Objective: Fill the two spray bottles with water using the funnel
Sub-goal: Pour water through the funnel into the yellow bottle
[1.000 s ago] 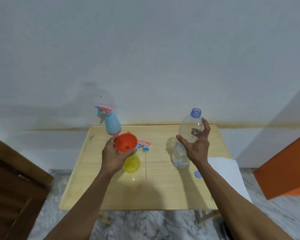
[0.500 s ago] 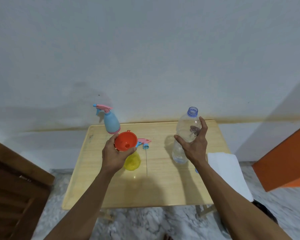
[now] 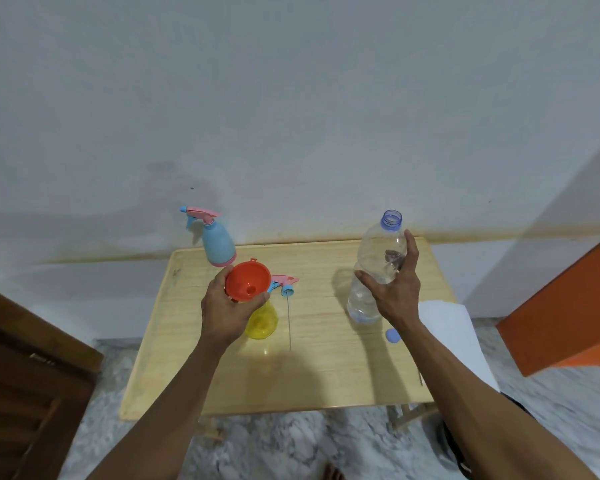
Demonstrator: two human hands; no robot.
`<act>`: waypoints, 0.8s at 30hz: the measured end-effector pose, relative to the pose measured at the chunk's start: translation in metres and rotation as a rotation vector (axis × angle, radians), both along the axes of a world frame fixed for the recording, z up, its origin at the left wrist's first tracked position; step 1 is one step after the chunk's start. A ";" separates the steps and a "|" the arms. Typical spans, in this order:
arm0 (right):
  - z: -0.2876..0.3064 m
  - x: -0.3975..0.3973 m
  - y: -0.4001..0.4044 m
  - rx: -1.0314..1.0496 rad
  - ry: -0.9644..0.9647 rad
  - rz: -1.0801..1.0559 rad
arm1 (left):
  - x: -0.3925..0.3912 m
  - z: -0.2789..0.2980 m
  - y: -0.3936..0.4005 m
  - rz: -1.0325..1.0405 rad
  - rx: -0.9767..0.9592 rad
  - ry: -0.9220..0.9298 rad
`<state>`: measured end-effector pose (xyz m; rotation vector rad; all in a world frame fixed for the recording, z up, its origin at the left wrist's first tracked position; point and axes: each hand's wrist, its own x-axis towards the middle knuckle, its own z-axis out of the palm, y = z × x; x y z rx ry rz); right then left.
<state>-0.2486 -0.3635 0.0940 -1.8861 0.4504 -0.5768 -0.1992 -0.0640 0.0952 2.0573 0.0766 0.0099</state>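
Gripping the orange funnel [image 3: 248, 285] over the yellow bottle [image 3: 261, 322], the left hand [image 3: 224, 311] curls round its rim. The right hand [image 3: 394, 289] grasps the uncapped water bottle [image 3: 378, 261] upright on the table [image 3: 326, 368].

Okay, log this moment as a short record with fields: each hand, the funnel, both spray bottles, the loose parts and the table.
left hand: holds the orange funnel at its rim
funnel: over the yellow spray bottle; whether its spout is seated in the neck is hidden
yellow spray bottle: upright, spray head off
spray head: lies on the table, dip tube trailing toward the person
blue spray bottle: upright at the back, head on
right hand: grips the clear water bottle, uncapped, upright
blue cap: on the table by the right wrist
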 end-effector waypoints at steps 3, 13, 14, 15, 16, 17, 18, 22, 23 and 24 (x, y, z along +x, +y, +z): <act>0.002 -0.002 0.000 0.010 0.010 0.013 | 0.000 0.001 -0.002 0.047 -0.017 0.006; 0.000 -0.008 -0.004 0.040 0.013 0.032 | -0.009 0.030 -0.018 0.158 -0.382 -0.090; 0.000 -0.008 -0.005 0.042 0.015 0.036 | -0.011 0.041 -0.024 0.151 -0.434 -0.123; 0.000 -0.008 -0.006 0.046 0.018 0.040 | -0.012 0.052 -0.031 0.136 -0.468 -0.148; -0.001 -0.008 -0.007 0.051 0.018 0.042 | -0.012 0.060 -0.038 0.120 -0.484 -0.162; -0.002 -0.008 -0.007 0.057 0.013 0.043 | -0.011 0.068 -0.047 0.096 -0.470 -0.171; -0.003 -0.008 -0.007 0.056 0.003 0.042 | -0.010 0.074 -0.056 0.072 -0.422 -0.178; -0.008 -0.006 -0.010 0.058 -0.013 0.058 | 0.001 0.067 -0.096 -0.118 0.019 -0.132; -0.009 -0.006 -0.011 0.063 -0.017 0.063 | 0.004 0.058 -0.105 -0.178 0.159 -0.119; -0.010 -0.006 -0.011 0.066 -0.021 0.068 | 0.006 0.047 -0.113 -0.243 0.303 -0.102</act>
